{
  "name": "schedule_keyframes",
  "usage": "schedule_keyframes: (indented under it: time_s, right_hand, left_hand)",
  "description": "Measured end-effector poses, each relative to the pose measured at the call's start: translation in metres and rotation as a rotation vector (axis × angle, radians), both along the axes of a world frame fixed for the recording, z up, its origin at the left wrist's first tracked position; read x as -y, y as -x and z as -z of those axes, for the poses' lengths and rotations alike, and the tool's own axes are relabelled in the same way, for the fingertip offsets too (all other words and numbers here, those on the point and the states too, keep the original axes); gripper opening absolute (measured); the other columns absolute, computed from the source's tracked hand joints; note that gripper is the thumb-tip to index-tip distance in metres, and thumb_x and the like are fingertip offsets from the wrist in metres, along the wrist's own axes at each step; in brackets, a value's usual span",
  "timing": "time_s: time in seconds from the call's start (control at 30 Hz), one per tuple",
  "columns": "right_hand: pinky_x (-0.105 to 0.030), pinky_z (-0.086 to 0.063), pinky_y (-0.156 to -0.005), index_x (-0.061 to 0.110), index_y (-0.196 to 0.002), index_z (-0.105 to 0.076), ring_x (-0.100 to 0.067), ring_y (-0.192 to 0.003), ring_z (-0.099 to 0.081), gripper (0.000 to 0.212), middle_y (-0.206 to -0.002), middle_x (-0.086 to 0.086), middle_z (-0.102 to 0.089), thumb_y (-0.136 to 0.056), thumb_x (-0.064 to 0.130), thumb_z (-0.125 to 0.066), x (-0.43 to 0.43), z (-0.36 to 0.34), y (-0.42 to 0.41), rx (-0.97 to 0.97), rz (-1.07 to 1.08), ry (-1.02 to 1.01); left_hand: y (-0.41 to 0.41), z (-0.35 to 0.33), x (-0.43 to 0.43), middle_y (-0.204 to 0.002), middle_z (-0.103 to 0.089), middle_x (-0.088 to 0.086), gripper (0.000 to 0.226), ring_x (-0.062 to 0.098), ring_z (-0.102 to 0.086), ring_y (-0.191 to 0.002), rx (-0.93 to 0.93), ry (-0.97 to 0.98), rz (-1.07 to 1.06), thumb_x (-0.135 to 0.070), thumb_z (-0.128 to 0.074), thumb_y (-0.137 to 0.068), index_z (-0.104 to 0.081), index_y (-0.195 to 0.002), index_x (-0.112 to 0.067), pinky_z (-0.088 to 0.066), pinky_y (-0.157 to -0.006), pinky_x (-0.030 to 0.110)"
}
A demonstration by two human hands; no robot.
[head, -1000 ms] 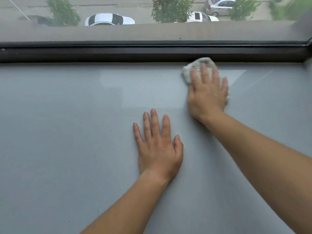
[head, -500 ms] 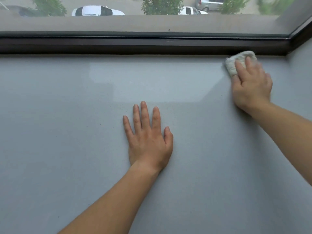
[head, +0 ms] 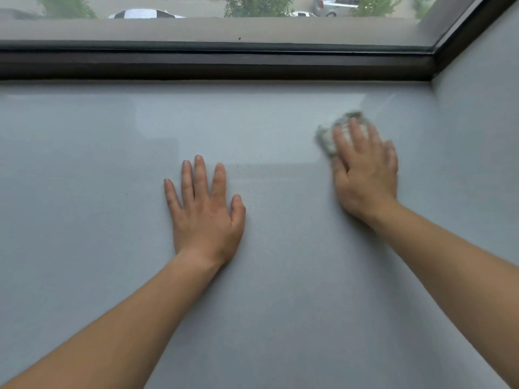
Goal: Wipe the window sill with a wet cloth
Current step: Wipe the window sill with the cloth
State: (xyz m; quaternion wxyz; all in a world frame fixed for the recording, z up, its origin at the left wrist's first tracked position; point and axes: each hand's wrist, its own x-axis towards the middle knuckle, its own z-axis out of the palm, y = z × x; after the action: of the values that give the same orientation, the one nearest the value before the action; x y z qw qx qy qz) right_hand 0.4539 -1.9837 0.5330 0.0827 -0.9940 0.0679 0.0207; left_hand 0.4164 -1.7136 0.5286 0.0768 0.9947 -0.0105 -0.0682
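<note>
Fingers [head: 354, 136] of my right hand [head: 365, 172] lie flat and close together over a small, crumpled pale cloth [head: 327, 138], pressing it to the window sill [head: 84, 248]; they are extended rather than curled, and the cloth shows only past the fingertips and on the thumb side, blurred at its edges. Nearer to me, both bare forearms reach in from the sill's near edge. My left hand [head: 205, 211] rests palm down around the middle of the sill, fingers straight and slightly spread, thumb out to the right, holding nothing. It sits well apart from the right hand, which is toward the sill's far right corner. The cloth lies short of the far edge, with bare grey surface between it and the dark window frame [head: 213, 64], and near the side wall [head: 477, 108] that closes off the sill's right end. A glossy patch catches the light on the sill beyond the left hand. Past the frame, through the glass, I see a concrete ledge [head: 196, 30], then green trees [head: 258, 5] and parked cars [head: 146, 14] far below.
</note>
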Motion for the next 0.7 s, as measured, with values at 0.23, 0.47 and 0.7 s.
schedule_keyframes:
  time_s: [0.23, 0.47, 0.7]
  right_hand:
    - [-0.047, -0.002, -0.122, 0.041, -0.153, -0.022, -0.021, -0.152, -0.006, 0.055, -0.165, 0.007, -0.013, -0.098, 0.045, -0.023, 0.029, -0.003, 0.022, -0.038, 0.012, -0.026]
    - [-0.047, -0.008, -0.121, 0.038, -0.152, -0.032, -0.022, -0.152, -0.013, 0.052, -0.163, 0.008, -0.021, -0.099, 0.040, -0.031, 0.017, -0.003, 0.091, -0.022, -0.422, -0.019]
    - [-0.050, -0.009, -0.120, 0.036, -0.151, -0.033, -0.025, -0.151, -0.015, 0.058, -0.163, 0.005, -0.022, -0.094, 0.039, -0.033, 0.008, 0.000, 0.103, 0.052, 0.011, -0.024]
  left_hand:
    - [0.048, -0.017, 0.042, -0.162, -0.015, 0.016, 0.065, 0.030, -0.006, -0.151, 0.059, 0.250, 0.102, -0.047, -0.029, -0.091, -0.034, -0.150, -0.019, 0.000, -0.118, 0.060]
    - [0.097, -0.005, 0.066, -0.164, -0.007, 0.012, 0.069, 0.027, 0.001, -0.151, -0.019, 0.072, 0.171, -0.054, -0.029, -0.091, -0.028, -0.152, -0.022, -0.003, -0.117, 0.061]
    - [0.098, -0.002, 0.071, -0.164, -0.005, 0.012, 0.072, 0.027, 0.004, -0.151, -0.024, -0.014, 0.158, -0.057, -0.027, -0.091, -0.023, -0.153, -0.022, -0.003, -0.117, 0.061]
